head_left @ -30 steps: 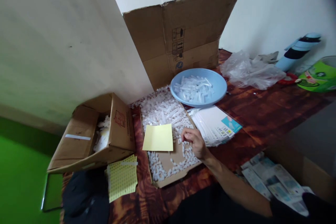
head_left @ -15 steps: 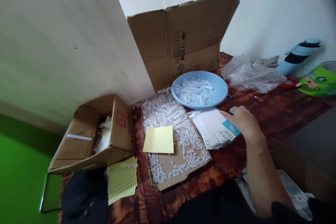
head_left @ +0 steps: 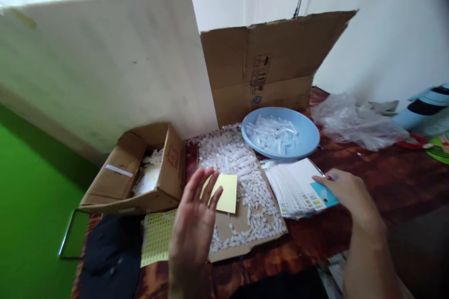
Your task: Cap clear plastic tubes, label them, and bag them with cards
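My left hand (head_left: 195, 222) is raised with its fingers stretched out and nothing in it. It partly covers a pale yellow paper square (head_left: 227, 192), which lies on a shallow cardboard tray (head_left: 228, 254) of small white plastic pieces (head_left: 257, 233). On the right, my right hand (head_left: 351, 191) pinches the right edge of the top white packet (head_left: 301, 177), thumb above and fingers mostly hidden. This packet has a blue corner and tops a fanned stack of similar packets (head_left: 282, 198). Behind the stack is a light blue basin (head_left: 307, 133) holding clear plastic tubes (head_left: 273, 133).
At left stands an open cardboard box (head_left: 177, 163) with white pieces inside. In front of it are a yellow sticker sheet (head_left: 156, 238) and a black cloth item (head_left: 110, 261). A cardboard panel (head_left: 280, 65) rises behind the basin. Crumpled clear plastic (head_left: 354, 121) and a blue-and-black bottle (head_left: 424, 107) lie right.
My left hand has come into view from below, in front of the tray. My right hand stays at the packets' right edge, its thumb now on the top packet. The view has shifted left.
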Demonstrator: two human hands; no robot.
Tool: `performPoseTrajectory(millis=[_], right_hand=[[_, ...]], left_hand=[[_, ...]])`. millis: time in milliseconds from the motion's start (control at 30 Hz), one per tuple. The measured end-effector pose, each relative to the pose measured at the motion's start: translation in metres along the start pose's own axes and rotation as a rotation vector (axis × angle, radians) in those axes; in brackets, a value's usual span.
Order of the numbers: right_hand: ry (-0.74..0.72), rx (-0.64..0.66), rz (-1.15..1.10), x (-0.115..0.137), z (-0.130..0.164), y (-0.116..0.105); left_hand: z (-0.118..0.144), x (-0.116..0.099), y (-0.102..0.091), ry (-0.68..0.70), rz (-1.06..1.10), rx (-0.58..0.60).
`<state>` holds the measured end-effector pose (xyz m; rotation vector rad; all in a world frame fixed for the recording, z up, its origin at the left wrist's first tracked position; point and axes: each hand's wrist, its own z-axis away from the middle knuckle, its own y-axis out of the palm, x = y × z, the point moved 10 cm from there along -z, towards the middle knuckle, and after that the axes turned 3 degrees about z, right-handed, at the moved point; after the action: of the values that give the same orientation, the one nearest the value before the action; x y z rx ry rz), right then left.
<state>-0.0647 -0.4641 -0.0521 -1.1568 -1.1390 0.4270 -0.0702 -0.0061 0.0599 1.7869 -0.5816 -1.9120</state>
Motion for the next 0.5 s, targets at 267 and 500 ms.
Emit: performPoseTrajectory(millis=[267,500], right_hand=[[0.044,0.103,-0.892,0.064,0.038,0.006],[-0.212,0.275,-1.005,0.205,0.085,0.082]], left_hand=[[-0.024,0.043,-0.004,-0.077,0.291,0.090],[-0.035,0.077,-0.080,0.129,-0.133,-0.306]])
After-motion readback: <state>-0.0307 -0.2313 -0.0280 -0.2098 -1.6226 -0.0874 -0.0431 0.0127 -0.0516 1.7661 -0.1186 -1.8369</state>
